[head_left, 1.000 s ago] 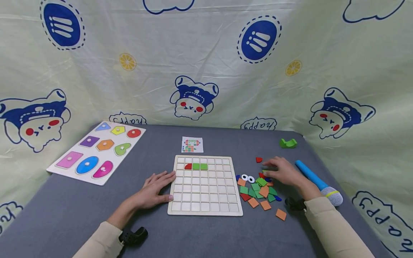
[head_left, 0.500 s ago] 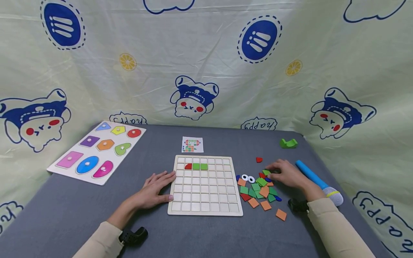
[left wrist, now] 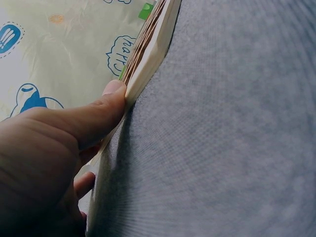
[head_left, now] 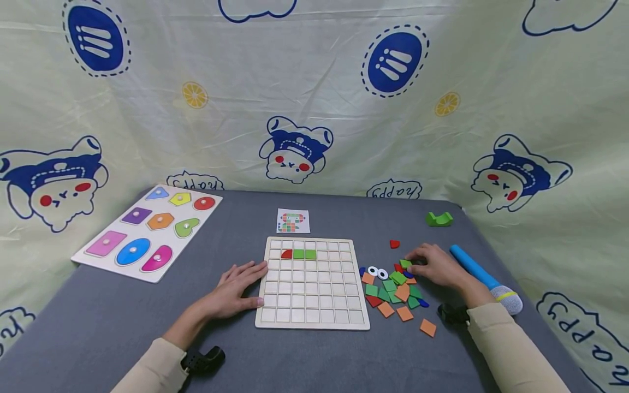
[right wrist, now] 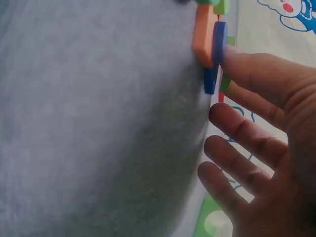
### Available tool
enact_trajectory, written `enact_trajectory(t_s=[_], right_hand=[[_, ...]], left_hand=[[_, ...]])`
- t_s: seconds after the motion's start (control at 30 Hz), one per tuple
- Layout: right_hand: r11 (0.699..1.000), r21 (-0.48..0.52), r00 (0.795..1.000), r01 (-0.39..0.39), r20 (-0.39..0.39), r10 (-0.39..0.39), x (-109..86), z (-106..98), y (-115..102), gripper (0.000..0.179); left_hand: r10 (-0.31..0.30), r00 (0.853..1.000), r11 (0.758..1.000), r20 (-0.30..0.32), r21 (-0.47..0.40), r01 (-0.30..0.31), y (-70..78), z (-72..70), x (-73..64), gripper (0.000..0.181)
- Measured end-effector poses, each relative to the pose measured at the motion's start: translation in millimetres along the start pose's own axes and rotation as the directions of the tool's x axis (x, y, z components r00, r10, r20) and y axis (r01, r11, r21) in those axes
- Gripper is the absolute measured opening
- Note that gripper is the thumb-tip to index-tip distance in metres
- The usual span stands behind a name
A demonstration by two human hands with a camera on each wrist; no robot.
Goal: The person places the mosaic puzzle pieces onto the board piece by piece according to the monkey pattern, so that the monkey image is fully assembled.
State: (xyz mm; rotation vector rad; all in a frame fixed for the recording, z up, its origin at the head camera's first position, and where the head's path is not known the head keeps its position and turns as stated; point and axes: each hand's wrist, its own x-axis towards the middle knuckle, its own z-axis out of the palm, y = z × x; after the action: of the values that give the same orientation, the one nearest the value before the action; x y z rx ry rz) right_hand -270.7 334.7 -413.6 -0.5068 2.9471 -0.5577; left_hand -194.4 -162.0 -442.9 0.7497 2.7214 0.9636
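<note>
My left hand (head_left: 238,292) lies at the left side of a pale grid board (head_left: 314,327). Its thumb presses the board's edge (left wrist: 148,61) in the left wrist view, and its fingertips touch the side higher up. One red quarter-round tile (head_left: 287,254) and two green square tiles (head_left: 304,254) sit in the second row. At the right of a loose tile pile, my right hand (head_left: 437,267) pinches a green tile (head_left: 405,263) between thumb and index finger. A blue piece (right wrist: 219,42) is beside the thumb in the right wrist view; the other fingers are loosely bent.
Green, orange (head_left: 385,309), red and blue tiles and two eye discs (head_left: 377,272) lie right of the board. A pattern card (head_left: 292,220) stands behind it. A blue toy microphone (head_left: 484,275), green block (head_left: 439,219) and shape puzzle (head_left: 149,232) flank the sides.
My right hand has shifted slightly right and toward me, uncovering the green tile at its fingertips; over the last half second it holds still. The left hand has not moved.
</note>
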Motion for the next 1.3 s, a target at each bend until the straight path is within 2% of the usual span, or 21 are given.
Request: enact_trajectory(t_s=[0.23, 0.6, 0.8, 0.97, 1.3], right_hand=[[0.999, -0.030, 0.998, 0.035, -0.044, -0.036, 0.0, -2, -17, 0.025], [0.995, -0.066, 0.994, 0.075, -0.079, -0.080, 15.3, 7, -84, 0.025], [0.989, -0.079, 0.986, 0.125, -0.097, -0.132, 29.9, 19, -112, 0.025], [0.981, -0.104, 0.981, 0.161, -0.093, -0.171, 42.1, 29, -128, 0.025], [0.978, -0.139, 0.987, 0.154, -0.029, -0.159, 65.1, 44, -156, 0.025]], left_hand=[[0.005, 1.000, 1.000, 0.000, -0.001, -0.005, 1.2, -1.2, -0.1, 0.073], [0.011, 1.000, 1.000, 0.005, 0.001, -0.011, 0.1, -0.2, 0.4, 0.073], [0.006, 1.000, 1.000, 0.008, 0.000, -0.006, -0.9, 0.8, 0.6, 0.073], [0.003, 1.000, 1.000, 0.009, -0.003, -0.003, -1.0, 0.8, -0.2, 0.074], [0.041, 0.999, 0.999, -0.017, 0.013, -0.041, -0.9, 1.2, -0.2, 0.072]])
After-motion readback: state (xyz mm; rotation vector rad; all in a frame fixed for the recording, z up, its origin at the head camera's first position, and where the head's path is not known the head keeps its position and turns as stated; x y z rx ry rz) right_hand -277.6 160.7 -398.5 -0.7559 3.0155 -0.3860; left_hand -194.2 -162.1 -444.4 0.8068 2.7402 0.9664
